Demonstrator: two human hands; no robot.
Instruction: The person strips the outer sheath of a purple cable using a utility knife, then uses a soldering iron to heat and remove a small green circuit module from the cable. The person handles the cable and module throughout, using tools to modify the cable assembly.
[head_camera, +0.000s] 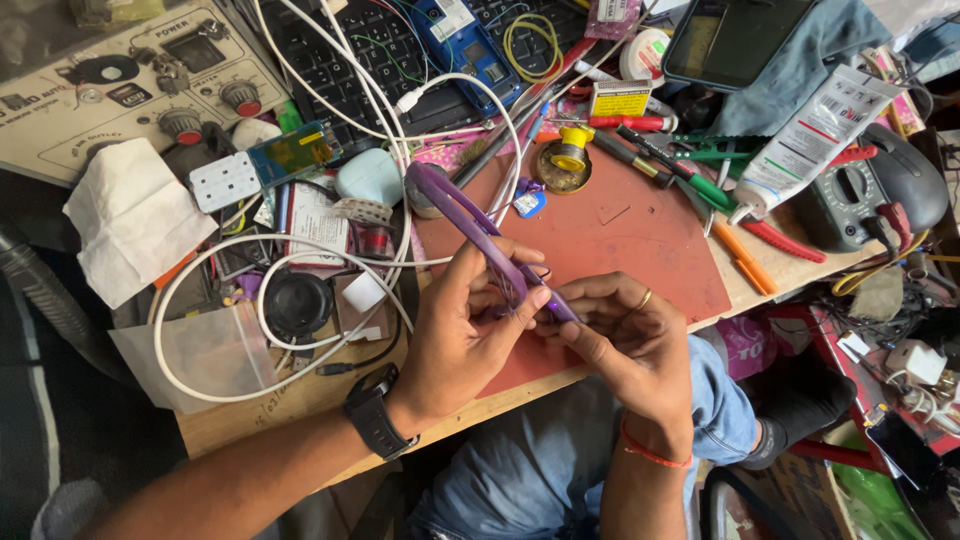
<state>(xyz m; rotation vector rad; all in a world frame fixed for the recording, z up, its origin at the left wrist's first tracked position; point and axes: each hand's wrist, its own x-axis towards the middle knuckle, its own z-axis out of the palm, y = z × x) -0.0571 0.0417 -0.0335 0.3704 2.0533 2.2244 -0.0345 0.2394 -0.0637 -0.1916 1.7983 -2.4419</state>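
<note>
A person seated at a cluttered worktop (300, 405) works with both bare hands, seen from above. The left hand (465, 330), with a black wristwatch (377, 412) on its wrist, has its grip closed around a purple translucent phone case (478, 235), thumb and fingers pinching the near end. The right hand (625, 340), wearing a gold ring (645, 298) and a red thread bracelet (652, 455), also grips that near end with curled fingers; the two hands touch around it. The case is held on edge, slanting from the hands up and to the far left, above a red work mat (620, 235) at the middle of the worktop.

To the left lies a coiled white cable (215, 262), looped around a round black object (298, 303) and running toward the far side. A clear plastic bag (195, 352) lies at the near left edge, and a crumpled white tissue (125, 218) is farther left. A beige power supply unit (120, 80) with knobs stands at the far left, and a black keyboard (345, 60) lies just beside it.

At the far edge of the mat sits a small tin with a yellow cap (568, 155). To the right are a white glue tube (810, 135), green and orange hand tools (745, 215) and a dark multimeter (850, 200). A phone with a dark screen (735, 35) lies at the far right. The person's blue jeans (540, 470) show below the worktop.
</note>
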